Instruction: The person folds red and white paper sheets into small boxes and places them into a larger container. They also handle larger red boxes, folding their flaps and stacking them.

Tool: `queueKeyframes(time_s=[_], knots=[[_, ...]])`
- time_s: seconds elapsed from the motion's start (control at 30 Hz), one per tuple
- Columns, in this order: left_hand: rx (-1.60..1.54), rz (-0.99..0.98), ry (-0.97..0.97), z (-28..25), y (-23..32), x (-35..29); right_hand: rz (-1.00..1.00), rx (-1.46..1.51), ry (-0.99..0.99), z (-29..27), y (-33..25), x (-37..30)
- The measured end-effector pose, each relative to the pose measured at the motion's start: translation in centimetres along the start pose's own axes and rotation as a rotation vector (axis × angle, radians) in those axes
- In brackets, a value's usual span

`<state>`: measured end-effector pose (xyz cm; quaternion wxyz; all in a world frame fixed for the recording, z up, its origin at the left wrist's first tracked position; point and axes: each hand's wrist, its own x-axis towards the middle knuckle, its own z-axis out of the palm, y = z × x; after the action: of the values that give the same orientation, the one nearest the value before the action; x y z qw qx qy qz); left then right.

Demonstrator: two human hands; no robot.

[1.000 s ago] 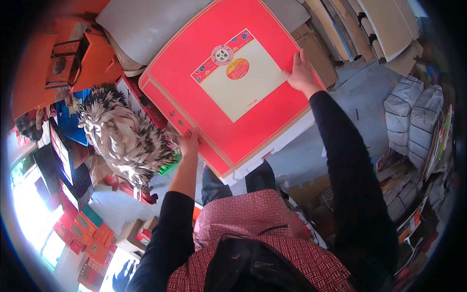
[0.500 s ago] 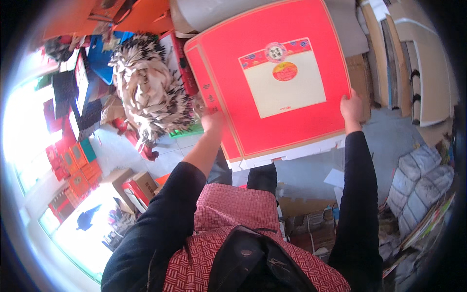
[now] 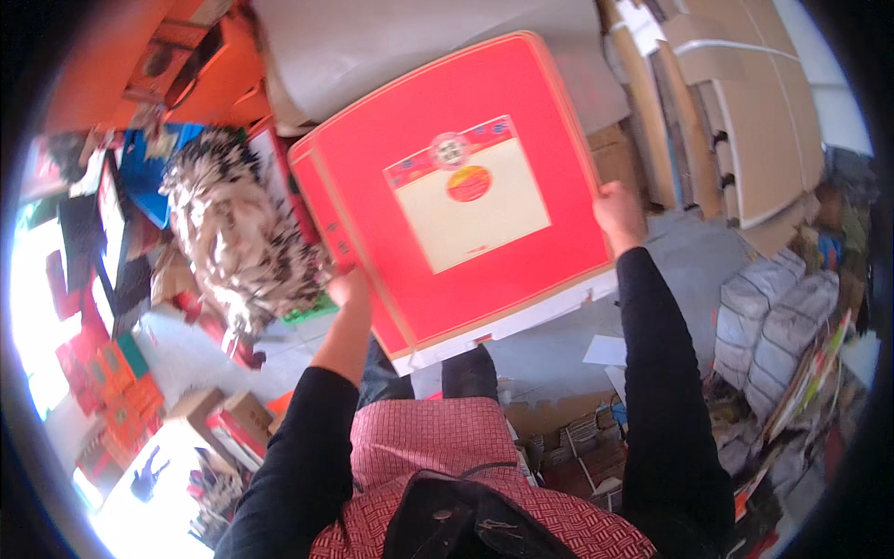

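I hold a large red printed cardboard sheet (image 3: 447,307) out in front of me, tilted so its right side is higher. It has a cream panel in its middle, brown border lines and a white notched strip along its near edge. My left hand (image 3: 349,291) is closed on the left edge, and my right hand (image 3: 620,219) grips the right edge. The fingers of both hands are partly hidden behind the cardboard. Whether it is one sheet or several together, I cannot tell.
A grey-covered surface (image 3: 410,47) lies beyond the cardboard. To the left is a bundle of pale dark-tipped strips (image 3: 219,224), with orange boxes (image 3: 126,405) further off. Tall brown cardboard (image 3: 764,121) leans at far right; grey wrapped bundles (image 3: 759,317) stand nearer.
The cardboard and both hands have shifted left and a little lower in the view, and the cardboard's tilt is steeper. My grip is kept on both edges. The whole view has also shifted.
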<state>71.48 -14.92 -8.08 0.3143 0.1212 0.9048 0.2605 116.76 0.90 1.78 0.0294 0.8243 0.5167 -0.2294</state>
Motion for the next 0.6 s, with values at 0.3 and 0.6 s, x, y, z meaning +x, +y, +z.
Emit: queueKeyframes(time_s=[0.3, 0.6], knots=[[-0.519, -0.152, -0.292, -4.1, 5.9, -3.2, -0.180, 0.337, 0.003, 0.5, 1.2, -1.4], [-0.662, 0.230, -0.870, -19.3, 16.8, -8.6, -0.386, 0.984, -0.814, -17.0, 0.5, -5.3]])
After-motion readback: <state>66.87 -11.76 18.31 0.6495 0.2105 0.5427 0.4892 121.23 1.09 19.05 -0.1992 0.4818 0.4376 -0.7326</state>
